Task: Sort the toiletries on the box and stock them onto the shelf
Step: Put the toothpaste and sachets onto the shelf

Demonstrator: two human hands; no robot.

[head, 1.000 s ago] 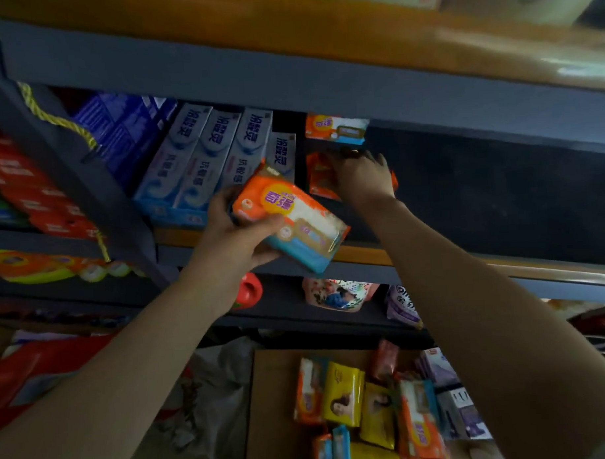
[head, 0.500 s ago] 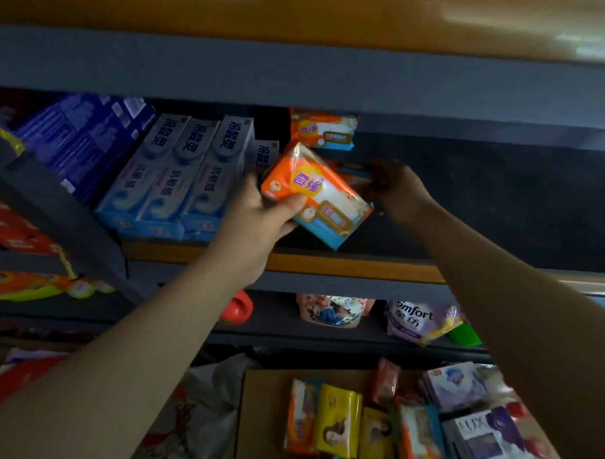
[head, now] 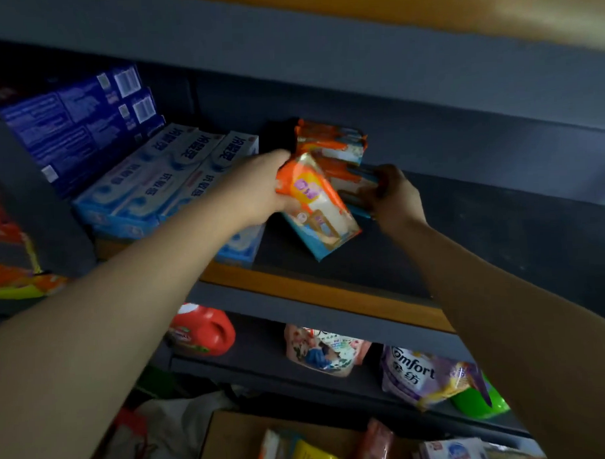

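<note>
The soap pack point(head: 319, 208) at the centre of the frame is wrapped in glossy plastic film that catches the light, as are the packs stacked point(head: 330, 142) just behind it. The toothpaste boxes point(head: 162, 179) to the left look like smooth printed card with a slight sheen; the dark blue boxes point(head: 81, 123) at upper left are the same card. The shelf point(head: 500, 243) has a matt dark surface with a smooth orange, wood-like front edge. Lower down, the red jug point(head: 203, 330) is shiny moulded plastic, the Comfort pouch point(head: 423, 376) soft glossy film, and the box point(head: 233, 437) at the bottom plain matt cardboard.
</note>
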